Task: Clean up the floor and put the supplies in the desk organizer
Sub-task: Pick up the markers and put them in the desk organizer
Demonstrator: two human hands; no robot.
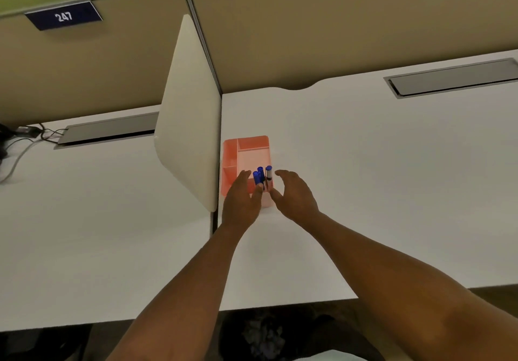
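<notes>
A salmon-pink desk organizer [246, 147] with several compartments stands on the white desk [364, 164], right beside the divider panel. Three blue-capped markers [262, 175] stand upright in its near compartment. My left hand [239, 199] reaches over the organizer's near left part with fingers straight, and its thumb lies against the markers' lower ends. My right hand [294, 195] hovers just right of the markers, fingers loosely spread and holding nothing. The organizer's near wall is hidden behind both hands.
A cream divider panel [187, 114] rises between this desk and the left desk [84, 220]. Grey cable trays [454, 79] sit at the back of each desk, with cables [25, 136] at far left. Dark floor and crumpled material [263, 335] show below the desk edge.
</notes>
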